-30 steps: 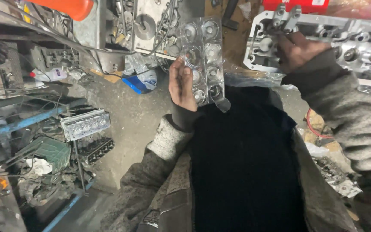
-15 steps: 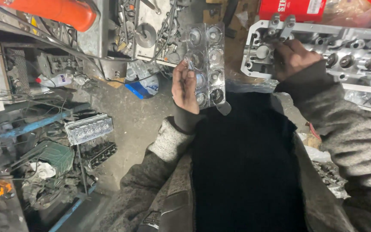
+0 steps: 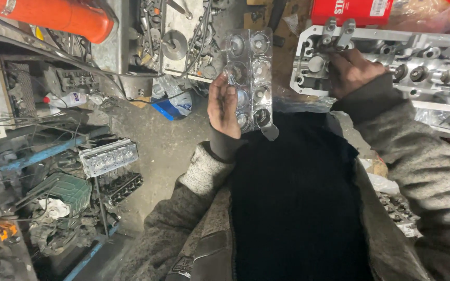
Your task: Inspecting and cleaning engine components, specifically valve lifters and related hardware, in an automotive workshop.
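In the head view, the left hand [image 3: 224,106] gripped a clear plastic blister tray [image 3: 250,78] by its left edge, fingers curled onto the front. The tray was a tall, thin rectangle with two columns of round moulded pockets, glossy and see-through, held upright in front of the person's chest and just left of the cylinder head [image 3: 391,65]. Some of its lower pockets looked dark; what lay in them could not be told.

The right hand [image 3: 352,70] rested on the left end of the cylinder head, fingers bent over a raised part there; whether it truly clamped anything could not be told. The cylinder head was a long block of pale cast aluminium, with round bores and ribbed walls, lying on the desk [image 3: 444,117]. Behind it stood a red box [image 3: 350,10].

Both sleeves were coarse grey knit over a black top [image 3: 298,208].

To the left, the concrete floor [image 3: 162,151] was dirty and stained. A second, smaller cylinder head [image 3: 108,157] lay there, grey and dull, above a dark greasy one [image 3: 123,187]. A smooth orange cylinder [image 3: 53,18] lay at the top left, and a blue tub [image 3: 170,106] sat by tangled wires.
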